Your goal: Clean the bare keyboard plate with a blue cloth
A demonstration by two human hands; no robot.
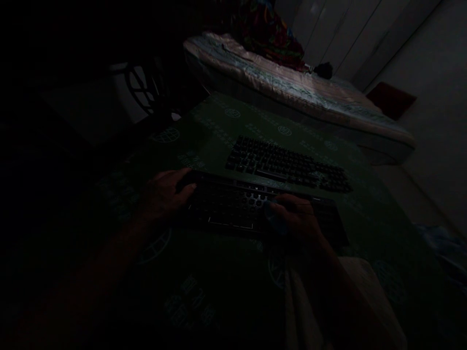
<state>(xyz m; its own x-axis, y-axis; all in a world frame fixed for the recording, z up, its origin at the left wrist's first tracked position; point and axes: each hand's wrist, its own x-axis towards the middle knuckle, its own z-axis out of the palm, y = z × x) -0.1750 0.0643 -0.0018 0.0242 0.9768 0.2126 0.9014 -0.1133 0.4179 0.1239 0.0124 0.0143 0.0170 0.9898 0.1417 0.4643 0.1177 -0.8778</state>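
Note:
The scene is very dark. A black keyboard base point(229, 206), stripped of its keycaps, lies across the green table in front of me. My left hand point(164, 194) grips its left end, thumb on top and fingers around the far edge. Over the right half of the base, my right hand point(297, 214) is closed around a dull blue object point(276, 218), too dim to name, which is against the key sockets. Behind the base, loose black keycaps point(284, 163) are laid out in keyboard order.
A green printed cover point(204, 272) spreads over the table. Pale cloth point(359, 274) lies under my right forearm. Beyond the table is a mattress point(292, 90) with dark red patterned fabric point(272, 36) on it. A spoked wheel point(140, 87) stands at left.

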